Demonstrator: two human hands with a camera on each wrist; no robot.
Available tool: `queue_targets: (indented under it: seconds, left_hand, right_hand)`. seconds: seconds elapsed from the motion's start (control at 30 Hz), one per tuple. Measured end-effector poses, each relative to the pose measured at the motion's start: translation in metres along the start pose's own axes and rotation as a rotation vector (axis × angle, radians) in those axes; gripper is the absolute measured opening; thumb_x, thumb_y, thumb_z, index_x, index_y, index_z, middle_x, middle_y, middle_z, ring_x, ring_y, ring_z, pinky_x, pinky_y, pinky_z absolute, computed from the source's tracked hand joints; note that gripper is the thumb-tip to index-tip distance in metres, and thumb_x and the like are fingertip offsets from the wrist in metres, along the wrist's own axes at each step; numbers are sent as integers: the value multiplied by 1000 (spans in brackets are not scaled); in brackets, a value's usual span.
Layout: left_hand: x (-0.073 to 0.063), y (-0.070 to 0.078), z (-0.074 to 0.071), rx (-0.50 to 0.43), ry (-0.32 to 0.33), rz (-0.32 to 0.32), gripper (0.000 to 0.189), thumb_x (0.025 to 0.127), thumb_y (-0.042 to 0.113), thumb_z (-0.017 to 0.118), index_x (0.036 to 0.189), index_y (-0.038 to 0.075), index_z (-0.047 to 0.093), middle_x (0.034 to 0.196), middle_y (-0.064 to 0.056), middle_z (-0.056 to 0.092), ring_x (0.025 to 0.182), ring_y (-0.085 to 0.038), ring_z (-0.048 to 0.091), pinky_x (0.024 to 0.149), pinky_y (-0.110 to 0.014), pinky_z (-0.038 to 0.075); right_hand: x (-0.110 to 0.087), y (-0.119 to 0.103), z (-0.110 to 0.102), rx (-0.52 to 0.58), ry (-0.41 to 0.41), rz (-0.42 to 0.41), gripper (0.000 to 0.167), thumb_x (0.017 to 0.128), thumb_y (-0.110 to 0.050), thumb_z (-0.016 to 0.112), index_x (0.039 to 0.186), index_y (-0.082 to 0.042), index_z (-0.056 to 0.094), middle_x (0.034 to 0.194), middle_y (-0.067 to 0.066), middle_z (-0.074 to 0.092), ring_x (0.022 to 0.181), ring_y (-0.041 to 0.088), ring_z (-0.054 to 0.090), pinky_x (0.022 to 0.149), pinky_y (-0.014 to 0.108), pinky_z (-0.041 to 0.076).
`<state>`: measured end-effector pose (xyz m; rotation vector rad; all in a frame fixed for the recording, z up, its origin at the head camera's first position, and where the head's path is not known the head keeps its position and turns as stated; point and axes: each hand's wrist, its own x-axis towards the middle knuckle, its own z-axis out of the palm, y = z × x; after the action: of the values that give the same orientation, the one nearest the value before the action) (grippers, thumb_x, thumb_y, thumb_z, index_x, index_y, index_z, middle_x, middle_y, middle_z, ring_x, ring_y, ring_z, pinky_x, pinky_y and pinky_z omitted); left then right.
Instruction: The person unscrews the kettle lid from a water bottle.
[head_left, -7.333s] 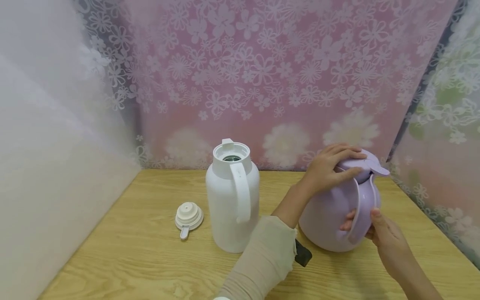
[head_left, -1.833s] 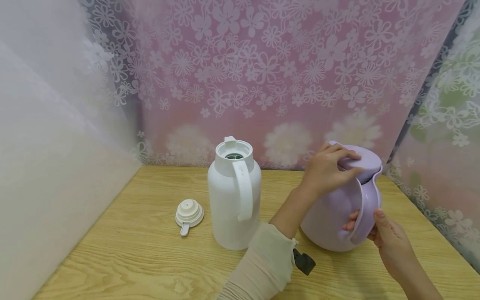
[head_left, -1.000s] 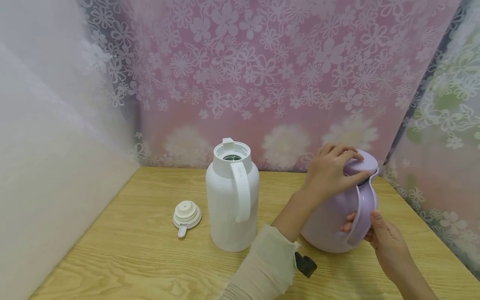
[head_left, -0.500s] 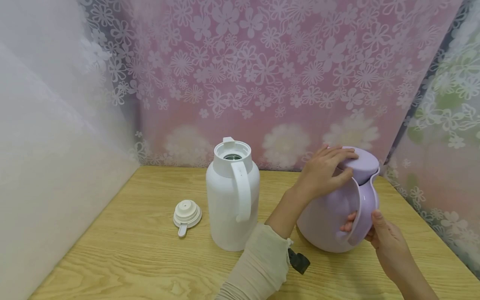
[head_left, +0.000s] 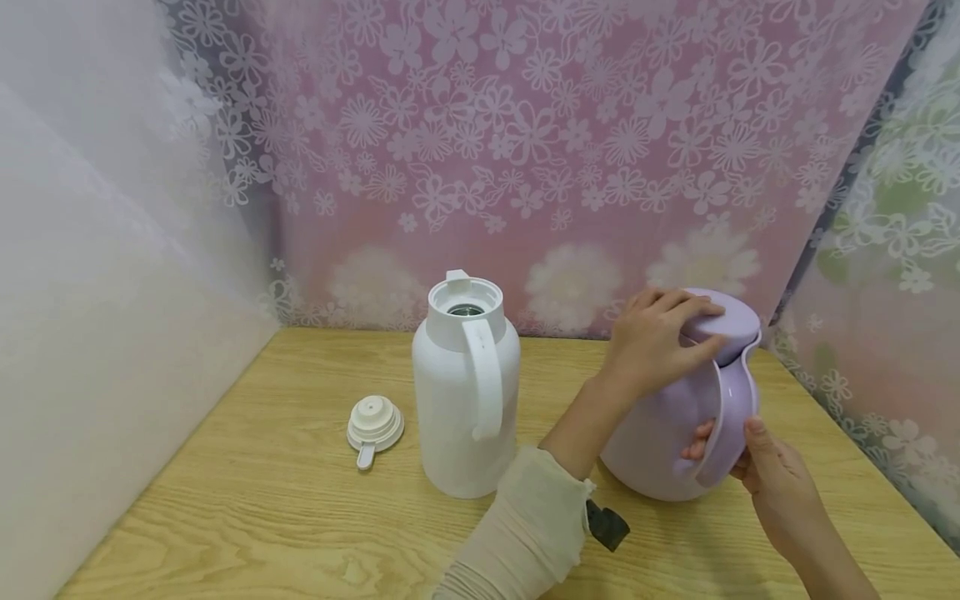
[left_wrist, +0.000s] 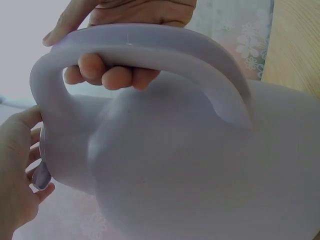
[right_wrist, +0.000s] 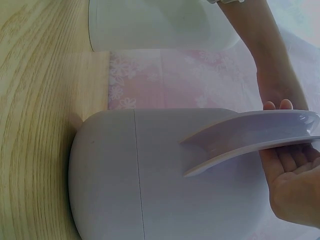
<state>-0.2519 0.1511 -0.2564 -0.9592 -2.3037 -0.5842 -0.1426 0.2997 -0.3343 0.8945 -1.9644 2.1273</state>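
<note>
A purple vacuum jug point(head_left: 660, 442) stands on the right of the table, its round lid point(head_left: 727, 321) seated at the top. My left hand point(head_left: 652, 342) grips that lid from the left, thumb on the near side and fingers over the top and far edge. In the left wrist view a small rounded tab point(left_wrist: 41, 176) shows among the left fingers at the jug's mouth. My right hand point(head_left: 780, 487) holds the jug's handle point(head_left: 733, 425), fingers passing through the loop and thumb on the outside. The lid's far side is hidden by the left hand in the head view.
A white vacuum jug point(head_left: 465, 400) stands lidless at the middle of the wooden table point(head_left: 247, 508). Left of it lies a cream stopper point(head_left: 375, 423) with a small lever. Flowered curtain point(head_left: 525, 150) encloses the back; a black piece point(head_left: 607, 525) shows beside the left sleeve.
The purple lid has turned: its lever pointed right 7.3 s ago and no longer shows there. My left hand has shifted and regripped on the lid; the right hand stays on the handle.
</note>
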Motion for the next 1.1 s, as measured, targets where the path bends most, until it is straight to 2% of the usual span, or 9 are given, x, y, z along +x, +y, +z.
queue_targets:
  seconds: [0.13,0.2,0.37,0.47,0.6,0.73,0.87,1.0,1.1]
  left_hand:
    - [3,7,-2,7,12,-54,37,81,57,58,112,37,63,114,21,54,96,0,41,77,-10,32]
    - [5,11,-3,25,-3,-82,38,79,60,58,110,38,63,111,23,54,93,0,40,74,-10,32]
    - [11,21,-6,131,-46,-134,41,75,68,55,107,43,62,103,24,51,90,-1,39,77,-13,33]
    - [13,24,-6,200,-46,-151,45,72,72,53,106,44,61,100,23,49,90,-2,39,79,-14,33]
    - [12,23,-4,199,-35,-144,44,74,72,51,106,44,60,102,21,48,95,-2,39,83,-15,32]
    - [7,12,2,93,21,-73,39,81,63,53,109,37,62,111,17,50,104,-4,39,88,-14,31]
    - [-2,-4,8,-141,88,0,35,85,46,61,113,25,62,120,10,52,113,-2,40,90,-12,30]
    - [-6,-18,12,-414,84,34,33,88,31,63,117,16,60,127,6,52,121,3,34,95,-11,25]
    - [-6,-22,12,-497,59,54,32,89,27,61,118,14,60,129,5,51,123,4,31,98,-12,21]
  right_hand:
    - [0,0,0,4,-4,-2,51,102,-13,8,109,4,56,99,8,66,94,16,62,80,22,46]
    - [0,-1,0,7,-5,-2,51,102,-13,8,109,3,56,99,8,66,94,15,62,80,22,46]
    - [0,-1,-1,28,-5,6,51,102,-13,8,110,3,56,100,8,66,94,16,61,79,23,47]
    - [0,-1,-1,30,-8,2,52,102,-14,8,110,3,56,100,8,66,94,16,61,79,23,46]
    - [0,-1,1,8,-4,1,52,102,-14,8,110,2,57,99,7,66,93,15,62,79,22,46]
    - [-1,0,2,-12,3,-1,52,102,-14,9,109,2,57,99,7,66,93,14,62,79,22,46]
    - [0,1,3,-31,3,-9,52,102,-14,9,108,2,57,98,6,66,93,15,62,78,22,46]
    - [-1,1,2,-51,5,-19,52,102,-14,8,108,2,57,98,6,66,93,15,62,79,22,46]
    - [-1,1,1,-56,8,-23,52,102,-14,8,109,1,57,98,6,66,93,15,62,79,22,46]
